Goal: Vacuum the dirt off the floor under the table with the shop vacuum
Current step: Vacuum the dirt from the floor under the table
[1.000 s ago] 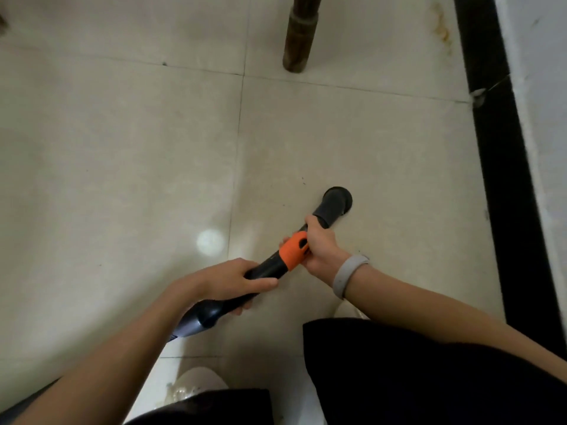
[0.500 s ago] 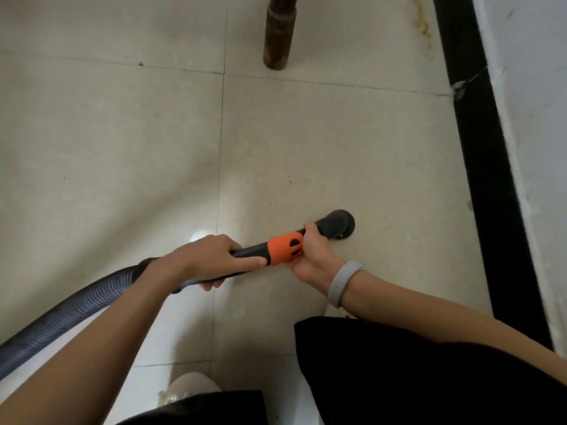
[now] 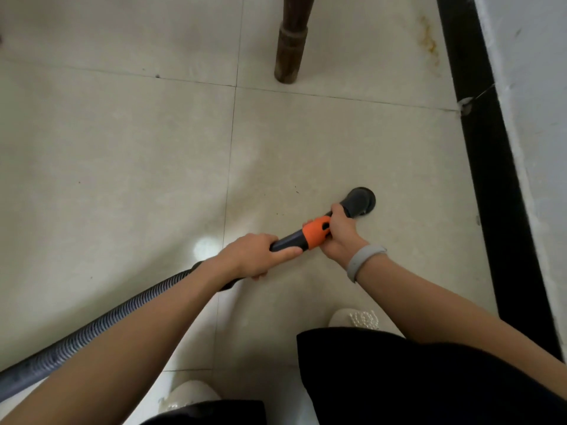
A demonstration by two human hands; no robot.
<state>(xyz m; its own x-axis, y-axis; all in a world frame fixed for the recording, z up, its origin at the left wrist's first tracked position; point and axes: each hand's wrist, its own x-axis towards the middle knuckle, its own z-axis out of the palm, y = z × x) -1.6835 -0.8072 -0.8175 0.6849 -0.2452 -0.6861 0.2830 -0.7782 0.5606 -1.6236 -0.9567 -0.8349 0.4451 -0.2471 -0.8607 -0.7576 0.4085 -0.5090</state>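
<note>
On the tiled floor (image 3: pixel 122 148), near a desk leg (image 3: pixel 290 47), both hands clamp the vacuum wand (image 3: pixel 288 242): left hand (image 3: pixel 251 256) behind the orange collar (image 3: pixel 316 233), right hand (image 3: pixel 339 233) by the nozzle (image 3: pixel 360 202).

I am looking down into what is reading as a room in a home. Beyond the fingers (image 3: pixel 336 210), large glossy cream floor tiles (image 3: pixel 122 148) are running away with thin grout lines, and a turned dark wooden table leg (image 3: pixel 290 47) is standing on them, the kind belonging to household furniture. To the right of the fingers a black skirting strip (image 3: pixel 491 179) is running along the foot of a white painted wall (image 3: pixel 537 118). Far beyond the fingers, a rusty stain (image 3: pixel 429 41) is marking the tile by the skirting. Nearer me than the fingers, pale slippers with pearl trim (image 3: pixel 365 320) are showing, which suits a domestic setting.
</note>
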